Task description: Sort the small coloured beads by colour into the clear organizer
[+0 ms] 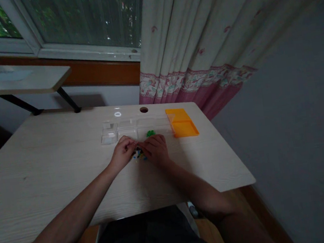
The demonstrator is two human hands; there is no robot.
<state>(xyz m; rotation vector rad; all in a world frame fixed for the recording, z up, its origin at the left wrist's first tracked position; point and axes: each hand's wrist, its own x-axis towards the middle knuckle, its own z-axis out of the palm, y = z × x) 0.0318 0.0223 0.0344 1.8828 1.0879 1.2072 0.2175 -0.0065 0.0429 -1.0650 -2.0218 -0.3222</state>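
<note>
Left hand (pixel 123 151): fingers curled in toward the right; I can't tell from here whether they pinch anything.
Right hand (pixel 157 149): also curled, fingertips hidden where the two meet; its grip I can't tell either.
Small pieces (pixel 139 154): blue, yellow and dark, on the tabletop (pixel 55 161) beneath and between my hands, partly covered, too tiny for me to identify.
Clear tray (pixel 127 132): just beyond the hands, its walls faint to me.
Green pieces (pixel 151 133): in a near compartment, shapes unclear.
Orange tray (pixel 185 128): at the clear tray's right end.
</note>
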